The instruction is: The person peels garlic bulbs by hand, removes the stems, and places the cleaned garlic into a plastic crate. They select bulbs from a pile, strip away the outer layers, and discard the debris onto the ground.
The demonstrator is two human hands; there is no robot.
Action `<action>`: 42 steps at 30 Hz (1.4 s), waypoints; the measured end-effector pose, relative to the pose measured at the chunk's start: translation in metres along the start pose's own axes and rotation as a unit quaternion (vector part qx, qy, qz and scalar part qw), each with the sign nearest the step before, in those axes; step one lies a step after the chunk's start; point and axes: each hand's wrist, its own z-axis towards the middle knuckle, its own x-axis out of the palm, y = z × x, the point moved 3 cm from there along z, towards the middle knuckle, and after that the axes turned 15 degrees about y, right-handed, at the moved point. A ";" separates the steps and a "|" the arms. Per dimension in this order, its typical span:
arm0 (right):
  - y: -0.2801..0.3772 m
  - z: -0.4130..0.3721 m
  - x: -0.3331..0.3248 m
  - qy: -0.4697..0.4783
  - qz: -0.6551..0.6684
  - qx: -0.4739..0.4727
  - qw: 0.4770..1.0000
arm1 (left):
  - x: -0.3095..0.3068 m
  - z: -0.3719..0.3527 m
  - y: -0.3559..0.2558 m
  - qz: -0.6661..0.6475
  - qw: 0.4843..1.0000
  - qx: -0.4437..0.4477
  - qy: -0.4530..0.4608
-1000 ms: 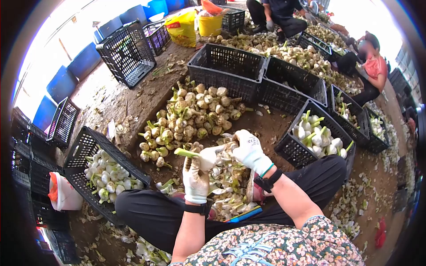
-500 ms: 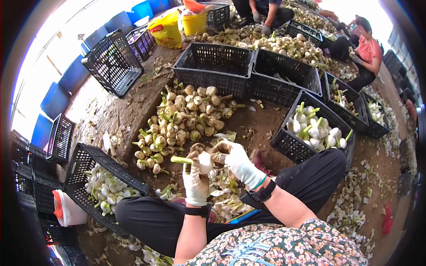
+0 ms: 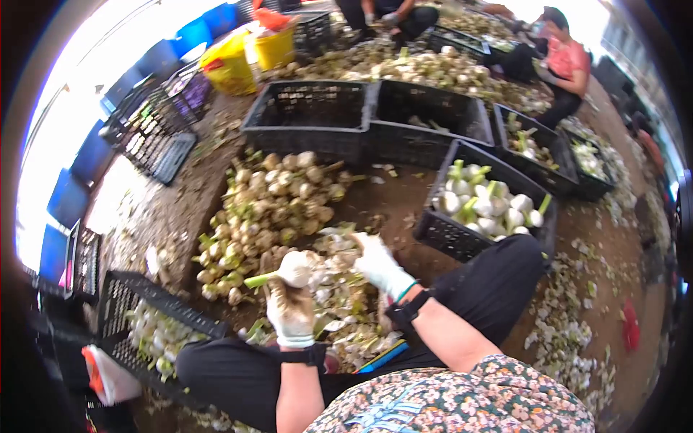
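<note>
My left hand, in a white glove with soiled fingers, is closed around a white garlic bulb. The bulb's green stem stub points left. My right hand, gloved the same way, is held apart from the bulb, to its right. Its fingers stretch up and to the left, slightly blurred, with nothing plainly seen in them. Below both hands lie loose garlic skins. Just beyond is a heap of unpeeled, brownish garlic bulbs.
A black crate of clean white garlic stands by my right knee; another crate with garlic tilts at my left. Black crates line up ahead. A yellow bucket stands far left. Other people sit at the back.
My right hand has come away from the bulb. My left hand has moved left and slightly down with the garlic, and the whole view has shifted a little.
</note>
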 end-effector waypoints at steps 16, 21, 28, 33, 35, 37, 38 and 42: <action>0.006 -0.014 0.020 0.039 0.271 -0.081 0.958 | 0.003 0.013 0.023 -0.130 0.991 -0.022 -0.013; 0.032 -0.011 0.000 0.069 0.807 -0.017 0.586 | 0.056 0.001 0.039 0.339 0.924 -0.097 0.147; -0.055 0.014 -0.106 -0.096 0.826 -0.188 0.523 | 0.001 -0.003 0.029 0.155 0.977 -0.099 -0.110; -0.107 0.163 -0.033 -0.115 0.280 0.139 0.943 | -0.033 -0.002 0.028 0.156 0.961 -0.086 -0.213; -0.094 0.206 -0.023 -0.110 0.017 0.115 0.987 | -0.053 -0.009 0.020 0.155 0.951 -0.079 -0.256; -0.077 0.229 -0.013 -0.041 -0.012 0.159 0.986 | -0.045 -0.005 0.009 0.187 0.941 -0.088 -0.269; -0.096 0.246 0.000 -0.035 -0.069 0.175 0.982 | -0.043 -0.001 0.008 0.216 0.934 -0.100 -0.267; -0.095 0.234 -0.001 -0.133 -0.036 0.141 0.980 | -0.048 0.009 0.017 0.243 0.929 -0.129 -0.248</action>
